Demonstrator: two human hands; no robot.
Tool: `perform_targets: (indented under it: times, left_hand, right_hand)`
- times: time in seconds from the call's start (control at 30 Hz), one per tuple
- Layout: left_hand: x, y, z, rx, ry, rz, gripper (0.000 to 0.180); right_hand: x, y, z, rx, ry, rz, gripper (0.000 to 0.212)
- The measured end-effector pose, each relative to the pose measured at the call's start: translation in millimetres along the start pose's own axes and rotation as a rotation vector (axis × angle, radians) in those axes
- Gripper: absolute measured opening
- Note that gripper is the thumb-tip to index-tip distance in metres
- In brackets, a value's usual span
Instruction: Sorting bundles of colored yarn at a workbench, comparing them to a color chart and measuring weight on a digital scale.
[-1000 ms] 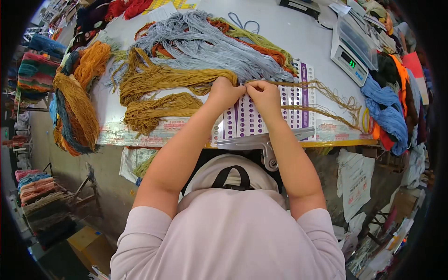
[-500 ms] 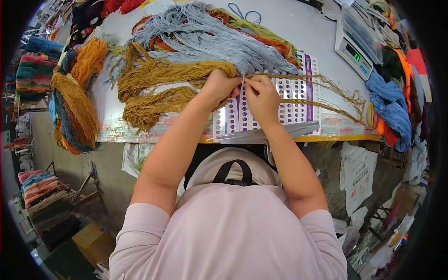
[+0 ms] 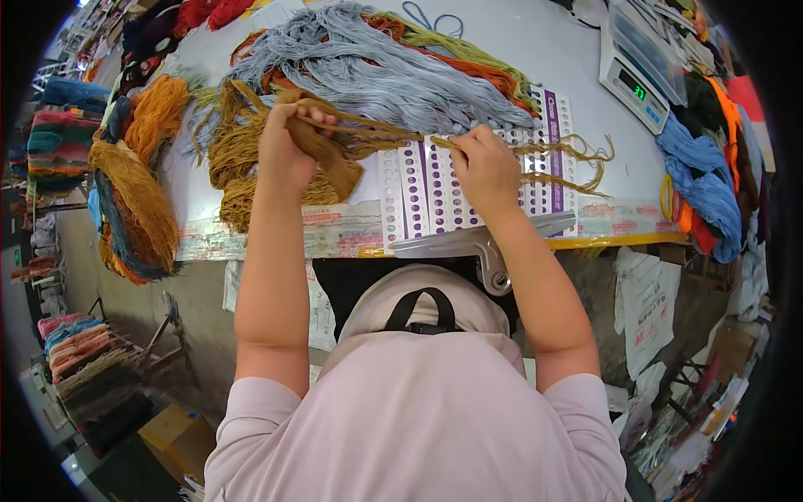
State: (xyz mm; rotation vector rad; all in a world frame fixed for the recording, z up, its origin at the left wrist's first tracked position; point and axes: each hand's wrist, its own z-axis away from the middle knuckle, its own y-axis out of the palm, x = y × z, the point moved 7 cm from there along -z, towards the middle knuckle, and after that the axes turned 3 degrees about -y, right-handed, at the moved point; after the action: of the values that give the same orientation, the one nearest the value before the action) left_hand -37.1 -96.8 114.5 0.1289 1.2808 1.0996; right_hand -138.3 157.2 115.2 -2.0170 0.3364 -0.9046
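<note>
Ochre-brown yarn (image 3: 230, 155) lies in a loose skein at the left of the table. My left hand (image 3: 287, 151) is closed around a bunch of it, with loops hanging below the palm. A taut strand runs from there across to my right hand (image 3: 488, 171), whose fingers pinch the yarn above the hole-punched cards (image 3: 439, 188). The loose yarn ends trail out past the right hand. Those cards are white and purple with rows of round holes, and a metal clip (image 3: 460, 244) grips their near edge. Light blue-grey yarn (image 3: 368, 67) is heaped just beyond both hands.
Orange and olive yarns show under the grey heap. A bundle of orange, ochre and dark yarn (image 3: 125, 184) hangs over the table's left edge. A digital scale (image 3: 633, 84) stands at the far right, with blue yarn (image 3: 703, 188) beside it. A dark blue cord loop (image 3: 435, 18) lies at the back.
My left hand has moved away to the left, drawing the brown yarn with it. My right hand has shifted slightly right and lower. The trailing ends have pulled in leftward.
</note>
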Motion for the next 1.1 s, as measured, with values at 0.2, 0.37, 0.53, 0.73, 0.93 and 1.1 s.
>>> perform_targets:
  times: [0.2, 0.37, 0.53, 0.73, 0.93, 1.1]
  left_hand:
    - [55, 58, 22, 0.272, -0.167, -0.115, 0.015]
    - [109, 92, 17, 0.427, -0.144, -0.881, 0.023]
    - [58, 53, 13, 0.225, 0.235, -0.895, 0.021]
    - [-124, -58, 35, -0.236, 0.305, -0.400, 0.008]
    - [-201, -54, 35, -0.460, 0.717, -0.552, 0.003]
    - [-90, 37, 47, -0.049, 0.319, -0.617, 0.019]
  right_hand:
    - [21, -13, -8, -0.184, -0.199, 0.009, 0.009]
    - [18, -15, -7, -0.222, -0.244, -0.187, 0.012]
    - [11, 0, -4, -0.061, -0.145, -0.156, 0.020]
    - [8, 7, -3, -0.010, -0.076, 0.019, 0.024]
    - [11, 5, -2, -0.020, -0.082, -0.015, 0.022]
    - [32, -21, 0, -0.200, -0.043, -0.276, 0.020]
